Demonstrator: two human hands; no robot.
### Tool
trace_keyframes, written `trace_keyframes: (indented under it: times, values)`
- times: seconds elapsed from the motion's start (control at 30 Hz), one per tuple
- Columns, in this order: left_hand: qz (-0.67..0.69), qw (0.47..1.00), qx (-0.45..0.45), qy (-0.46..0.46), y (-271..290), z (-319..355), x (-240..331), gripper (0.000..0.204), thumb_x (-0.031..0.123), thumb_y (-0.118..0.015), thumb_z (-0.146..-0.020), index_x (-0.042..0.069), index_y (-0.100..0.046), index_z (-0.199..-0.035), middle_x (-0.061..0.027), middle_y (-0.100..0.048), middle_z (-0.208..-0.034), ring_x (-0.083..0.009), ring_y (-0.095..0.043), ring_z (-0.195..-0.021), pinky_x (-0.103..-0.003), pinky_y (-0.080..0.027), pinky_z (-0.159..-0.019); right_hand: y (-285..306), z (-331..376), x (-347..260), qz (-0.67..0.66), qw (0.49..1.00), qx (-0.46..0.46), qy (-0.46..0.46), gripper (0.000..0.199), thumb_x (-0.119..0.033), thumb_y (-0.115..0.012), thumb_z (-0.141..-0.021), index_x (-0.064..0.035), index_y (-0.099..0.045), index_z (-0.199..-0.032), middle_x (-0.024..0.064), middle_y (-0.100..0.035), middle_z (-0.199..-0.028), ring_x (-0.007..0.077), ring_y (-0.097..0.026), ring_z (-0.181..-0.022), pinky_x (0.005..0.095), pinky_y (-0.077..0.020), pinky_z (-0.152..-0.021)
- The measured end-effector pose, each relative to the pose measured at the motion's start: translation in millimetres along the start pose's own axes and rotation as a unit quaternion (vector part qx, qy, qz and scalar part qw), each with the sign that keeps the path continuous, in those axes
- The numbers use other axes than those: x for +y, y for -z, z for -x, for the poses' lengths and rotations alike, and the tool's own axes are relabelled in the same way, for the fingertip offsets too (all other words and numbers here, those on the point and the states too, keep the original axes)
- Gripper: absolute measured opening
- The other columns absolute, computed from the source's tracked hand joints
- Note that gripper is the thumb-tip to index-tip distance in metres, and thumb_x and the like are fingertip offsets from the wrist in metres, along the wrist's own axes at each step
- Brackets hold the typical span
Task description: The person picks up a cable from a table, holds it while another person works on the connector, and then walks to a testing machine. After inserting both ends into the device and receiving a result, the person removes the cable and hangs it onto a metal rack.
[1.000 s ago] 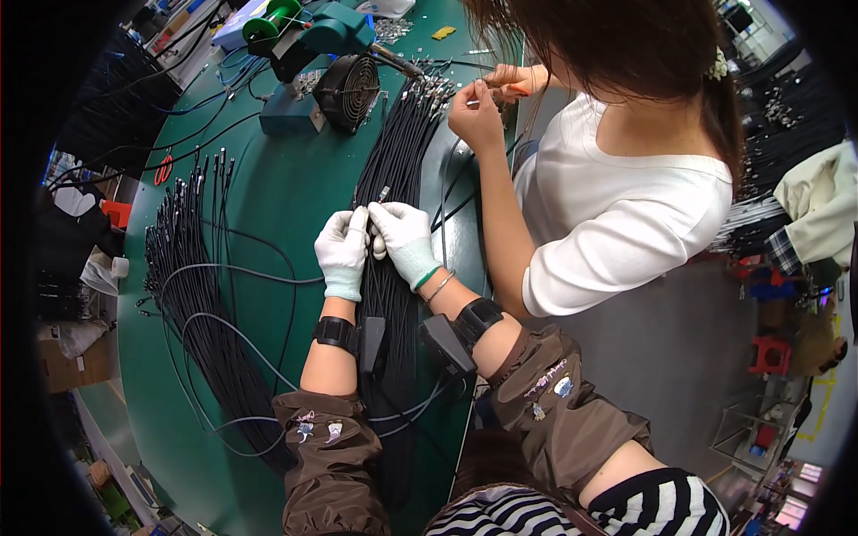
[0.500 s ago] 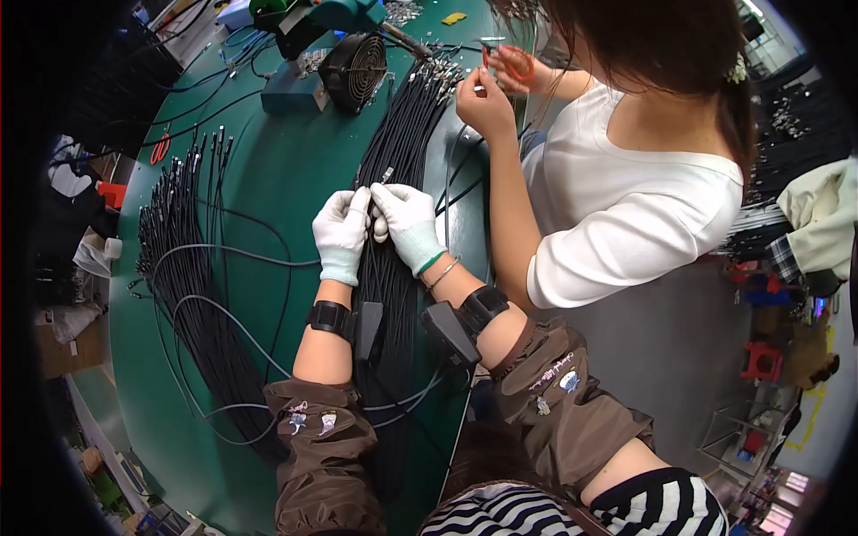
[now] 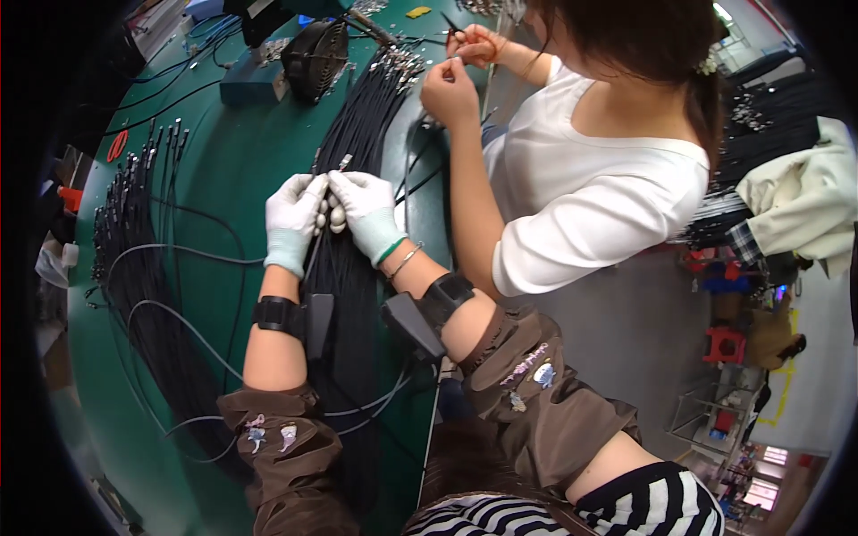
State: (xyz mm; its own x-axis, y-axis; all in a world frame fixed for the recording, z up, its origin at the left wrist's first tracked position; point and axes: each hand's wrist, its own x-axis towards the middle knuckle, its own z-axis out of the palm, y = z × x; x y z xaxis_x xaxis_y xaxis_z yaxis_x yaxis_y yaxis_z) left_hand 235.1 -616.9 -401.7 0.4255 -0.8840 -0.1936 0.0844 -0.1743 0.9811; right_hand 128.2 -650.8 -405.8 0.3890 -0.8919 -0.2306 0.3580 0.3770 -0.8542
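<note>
In the middle left of the frame, two gloved hands meet over a thick bundle of black cables [image 3: 362,116] on a green table [image 3: 219,170]. The left hand [image 3: 293,212] is curled, thumb and forefinger pinched, seemingly on a cable end [image 3: 346,161]; the glove hides what lies between. The right hand [image 3: 364,204] is pinched too, its fingertips close against the left's, and the metal tip of that cable end sticks out just above them, so it looks grasped there.

Slipping seems the likeliest trouble: the tip is small and the gloves are smooth, so a loose pinch could let it drop among the many alike ends. The packed cables beneath could also tug on the held one if they tangle. The dark boxes on the wrists — left one [image 3: 319,326], right one [image 3: 411,326] — sit low over the bundle and might snag a strand. A grey cord [image 3: 214,256] loops from the left hand's side toward a second bundle [image 3: 134,268] at the left of the frame; a sideways sweep could catch it. At the upper middle, a co-worker's hands [image 3: 450,92] work near the bundle's far end, where a pull could shift everything.
</note>
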Motion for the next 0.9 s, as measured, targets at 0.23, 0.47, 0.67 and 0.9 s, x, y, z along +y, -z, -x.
trace_keyframes:
  times: [0.23, 0.47, 0.67, 0.9]
  values:
    - [-0.056, 0.995, -0.078, -0.023, 4, -4, -2, 0.022, 0.025, -0.055, -0.088, 0.005, -0.057, -0.077, 0.0037, -0.049, -0.057, -0.0022, -0.04, -0.041, -0.017, -0.03, -0.036, 0, -3, 1, 0.03, 0.999, 0.031, -0.009, 0.025, -0.022, -0.052, -0.088, 0.0, -0.059, -0.08, 0.0021, -0.051, -0.054, 0.0088, -0.043, -0.034, 0.0226, -0.0337, -0.03]
    - [-0.102, 0.987, -0.12, -0.025, 11, -12, -4, 0.028, 0.027, -0.052, -0.088, 0.004, -0.057, -0.073, 0.0033, -0.048, -0.055, -0.0038, -0.037, -0.041, -0.02, -0.029, -0.038, -2, -2, -3, 0.02, 0.999, 0.017, -0.018, 0.026, -0.025, -0.051, -0.089, -0.0002, -0.059, -0.086, 0.0013, -0.047, -0.051, 0.0091, -0.038, -0.031, 0.0233, -0.0295, -0.028]
    - [-0.103, 0.983, -0.147, -0.046, 9, -14, -8, 0.026, 0.026, -0.049, -0.09, 0.007, -0.054, -0.073, 0.0046, -0.044, -0.054, -0.0029, -0.035, -0.042, -0.02, -0.026, -0.038, -1, 3, -7, 0.029, 0.999, 0.0, -0.032, 0.027, -0.027, -0.05, -0.09, -0.0017, -0.059, -0.088, 0.0018, -0.046, -0.05, 0.0094, -0.035, -0.028, 0.0238, -0.027, -0.026]
    - [-0.129, 0.989, -0.041, -0.058, 14, -10, 7, 0.024, 0.025, -0.045, -0.091, 0.007, -0.053, -0.076, 0.004, -0.043, -0.054, -0.0054, -0.036, -0.042, -0.022, -0.028, -0.038, 0, 1, -3, 0.081, 0.996, 0.01, -0.03, 0.033, -0.035, -0.042, -0.092, -0.0044, -0.055, -0.093, 0.003, -0.048, -0.05, 0.0105, -0.034, -0.028, 0.0251, -0.0267, -0.026]
